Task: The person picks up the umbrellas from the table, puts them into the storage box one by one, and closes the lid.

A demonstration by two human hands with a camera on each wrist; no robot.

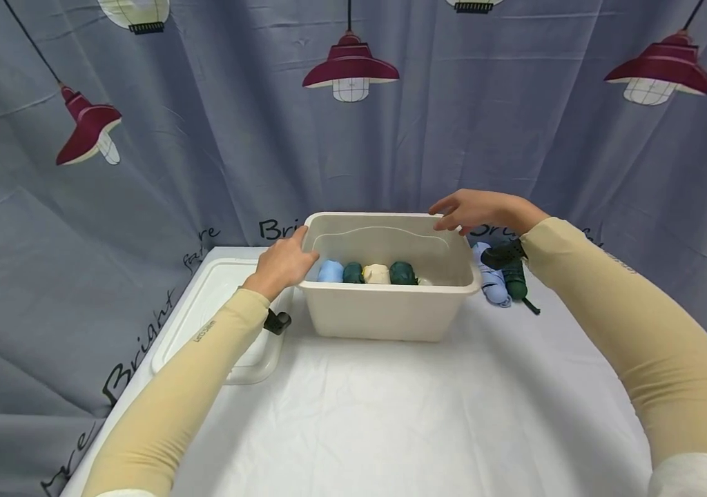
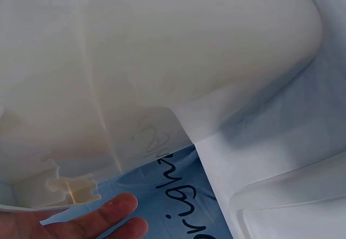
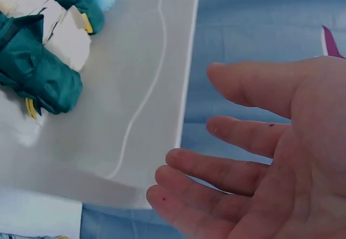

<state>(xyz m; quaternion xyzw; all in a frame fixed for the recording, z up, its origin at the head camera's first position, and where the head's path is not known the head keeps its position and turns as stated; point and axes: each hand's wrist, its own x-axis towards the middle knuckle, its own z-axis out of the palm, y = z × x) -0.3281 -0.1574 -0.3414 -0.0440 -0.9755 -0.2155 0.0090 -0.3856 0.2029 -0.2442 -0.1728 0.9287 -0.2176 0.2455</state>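
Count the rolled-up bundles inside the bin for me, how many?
4 show plainly inside the beige plastic bin, left to right: light blue, dark green, cream, dark green. A pale scrap beside the last may be another.

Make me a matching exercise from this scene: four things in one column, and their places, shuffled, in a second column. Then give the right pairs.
Things:
1. left hand
2. right hand
3. lid
4. light blue bundle

Places:
A. flat on the table, left of the bin
B. inside the bin, at the left end of the row
C. at the bin's left rim
D. open above the bin's far right corner

Pairs: 1-C, 2-D, 3-A, 4-B
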